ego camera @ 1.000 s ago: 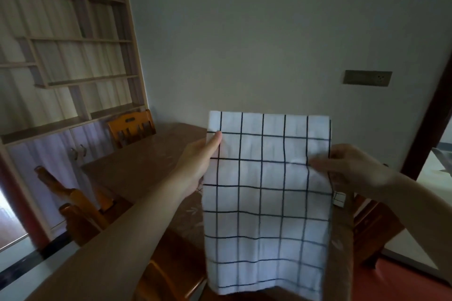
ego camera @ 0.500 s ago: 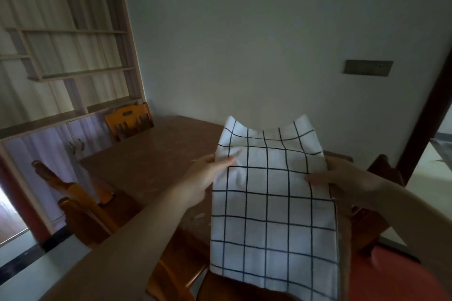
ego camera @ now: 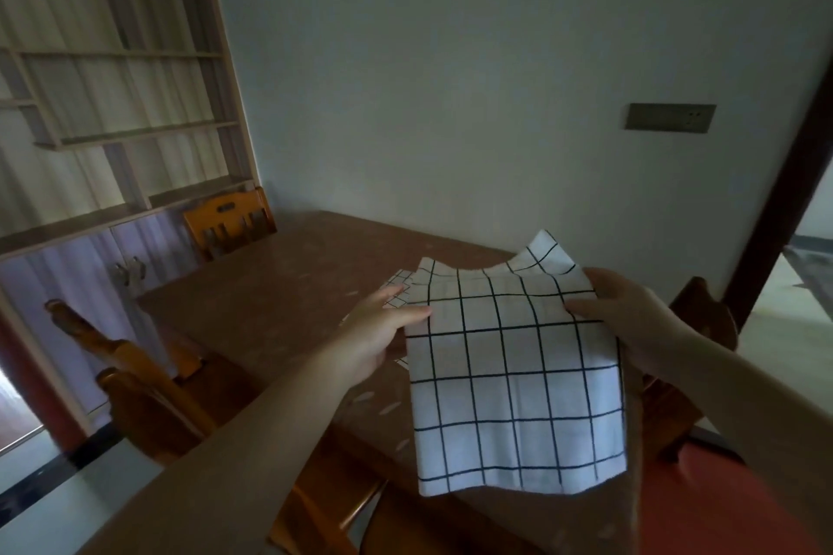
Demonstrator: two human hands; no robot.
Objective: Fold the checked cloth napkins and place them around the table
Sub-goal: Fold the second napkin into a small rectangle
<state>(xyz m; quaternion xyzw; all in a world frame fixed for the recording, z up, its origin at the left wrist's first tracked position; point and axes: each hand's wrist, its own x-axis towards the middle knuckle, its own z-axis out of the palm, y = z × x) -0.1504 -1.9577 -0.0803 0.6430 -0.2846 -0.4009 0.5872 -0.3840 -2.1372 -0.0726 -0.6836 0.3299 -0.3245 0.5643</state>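
Checked napkin (ego camera: 514, 370) lowered from upright hold, top edge now sagging over table (ego camera: 279, 284). Left hand (ego camera: 378, 329) and right hand (ego camera: 631, 320) pinch its sides, thumbs on top. Fold evidently starting; placement pending.

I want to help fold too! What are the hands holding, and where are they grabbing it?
Both hands hold one checked napkin over the table. The left hand pinches its left edge and the right hand pinches its right edge, both near the top.
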